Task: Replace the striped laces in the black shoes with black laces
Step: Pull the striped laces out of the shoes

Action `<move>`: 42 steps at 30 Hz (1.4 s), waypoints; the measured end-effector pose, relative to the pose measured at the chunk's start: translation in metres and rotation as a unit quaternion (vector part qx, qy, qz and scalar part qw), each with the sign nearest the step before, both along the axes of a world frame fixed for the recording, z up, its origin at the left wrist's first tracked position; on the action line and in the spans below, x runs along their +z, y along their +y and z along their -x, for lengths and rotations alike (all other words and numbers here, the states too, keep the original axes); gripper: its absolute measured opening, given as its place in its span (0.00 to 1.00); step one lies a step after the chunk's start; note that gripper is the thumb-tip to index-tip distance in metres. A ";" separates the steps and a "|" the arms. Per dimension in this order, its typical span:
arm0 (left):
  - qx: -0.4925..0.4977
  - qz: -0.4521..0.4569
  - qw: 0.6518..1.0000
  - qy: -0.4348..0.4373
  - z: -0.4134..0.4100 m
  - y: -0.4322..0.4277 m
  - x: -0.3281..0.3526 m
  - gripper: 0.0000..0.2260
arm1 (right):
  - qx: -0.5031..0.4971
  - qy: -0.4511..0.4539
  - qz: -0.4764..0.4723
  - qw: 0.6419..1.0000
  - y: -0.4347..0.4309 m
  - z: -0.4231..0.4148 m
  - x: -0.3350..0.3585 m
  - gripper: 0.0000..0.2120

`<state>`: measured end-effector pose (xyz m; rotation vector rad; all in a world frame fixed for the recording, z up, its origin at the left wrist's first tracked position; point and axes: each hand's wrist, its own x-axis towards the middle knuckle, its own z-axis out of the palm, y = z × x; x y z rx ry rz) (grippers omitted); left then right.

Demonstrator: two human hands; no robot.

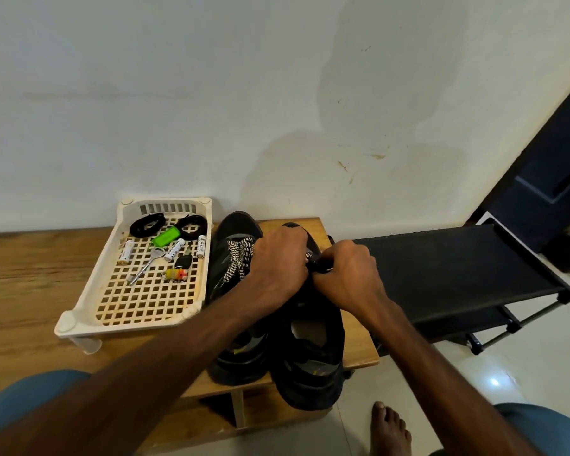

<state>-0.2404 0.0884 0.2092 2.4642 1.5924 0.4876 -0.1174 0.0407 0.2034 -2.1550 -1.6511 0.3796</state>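
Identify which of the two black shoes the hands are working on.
The shoe nearer the black rack: the left hand and right hand meet over its lacing. The other shoe, beside the tray, shows its striped laces free of both hands.

The left hand and right hand cover the right shoe; most of its striped lace and the left fingertips are hidden. Print on the batteries is too small to read.
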 end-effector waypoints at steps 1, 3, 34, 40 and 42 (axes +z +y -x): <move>0.004 0.026 1.000 -0.015 0.003 0.002 -0.001 0.03 | -0.006 0.005 -0.005 1.000 -0.001 0.000 0.000 0.07; 0.006 0.067 0.997 -0.028 0.005 0.005 -0.002 0.05 | -0.014 0.015 -0.007 1.000 -0.002 0.000 -0.001 0.06; 0.034 -0.021 0.996 -0.080 0.012 0.014 0.004 0.05 | -0.040 0.054 0.043 0.997 -0.002 -0.005 -0.003 0.09; 0.086 -0.065 0.985 -0.133 0.043 0.039 0.009 0.04 | -0.043 0.058 0.039 0.997 -0.001 -0.006 -0.004 0.08; 0.030 -0.043 0.990 -0.128 0.035 0.033 0.005 0.08 | -0.041 0.057 0.038 0.997 -0.001 -0.006 -0.004 0.09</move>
